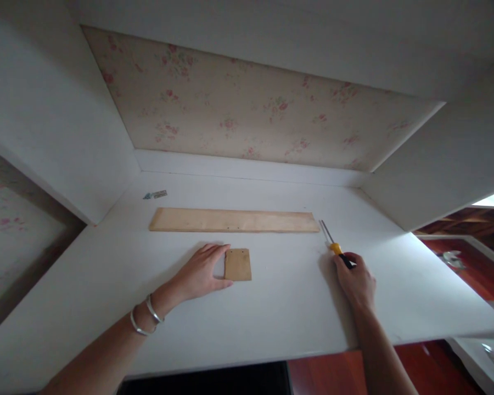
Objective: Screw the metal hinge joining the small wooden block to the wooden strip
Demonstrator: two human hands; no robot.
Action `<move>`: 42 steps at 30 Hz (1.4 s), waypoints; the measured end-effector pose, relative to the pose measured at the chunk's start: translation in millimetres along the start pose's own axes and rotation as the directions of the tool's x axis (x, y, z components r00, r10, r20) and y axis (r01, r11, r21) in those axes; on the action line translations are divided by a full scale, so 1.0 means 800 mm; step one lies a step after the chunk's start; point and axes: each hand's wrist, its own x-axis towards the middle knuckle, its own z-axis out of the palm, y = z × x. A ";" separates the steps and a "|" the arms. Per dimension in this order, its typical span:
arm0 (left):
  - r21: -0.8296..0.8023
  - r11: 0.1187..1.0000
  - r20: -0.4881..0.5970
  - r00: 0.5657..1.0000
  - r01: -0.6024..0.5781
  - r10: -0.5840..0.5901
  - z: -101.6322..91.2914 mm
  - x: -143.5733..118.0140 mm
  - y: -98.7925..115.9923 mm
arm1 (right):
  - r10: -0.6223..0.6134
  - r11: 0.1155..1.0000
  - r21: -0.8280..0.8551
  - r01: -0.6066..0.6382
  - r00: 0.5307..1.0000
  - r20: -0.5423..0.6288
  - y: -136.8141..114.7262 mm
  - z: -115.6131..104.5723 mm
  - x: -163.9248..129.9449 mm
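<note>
On the white desk top lies a small square wooden piece (238, 265) with two dark holes near its top edge. My left hand (208, 271) grips its left side, thumb at the lower corner and fingers at the upper one. A screwdriver (336, 248) with a yellow and black handle is in my right hand (356, 281), its metal shaft pointing away and up to the left. Beyond the square piece stretches a long wooden board (234, 220), lying flat, with two small dark holes near its front edge. The screwdriver's tip is close to the board's right end.
A small printed sticker (155, 194) is at the back left of the white desk top (271, 318). White side panels (444, 148) and floral wallpaper (251, 109) enclose the back. A black object (214, 381) sits below the front edge, above a red-brown floor (325, 373).
</note>
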 end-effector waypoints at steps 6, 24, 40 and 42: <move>-0.027 1.000 -0.038 0.999 0.002 -0.003 -0.017 -0.003 0.007 | -0.044 0.999 0.024 0.044 0.998 -0.035 -0.003 -0.001 -0.001; 0.474 0.671 -0.317 0.822 0.570 -0.473 -0.211 0.055 -0.274 | 0.043 0.996 0.078 -0.036 0.995 -0.086 -0.010 -0.005 0.001; 0.480 0.655 -0.115 0.782 0.584 -0.613 -0.219 0.133 -0.302 | 0.085 0.992 0.098 -0.081 0.996 -0.030 -0.019 -0.008 0.002; 0.461 0.658 -0.101 0.772 0.596 -0.628 -0.220 0.134 -0.301 | 0.085 0.992 0.100 -0.082 0.996 -0.031 -0.019 -0.009 0.002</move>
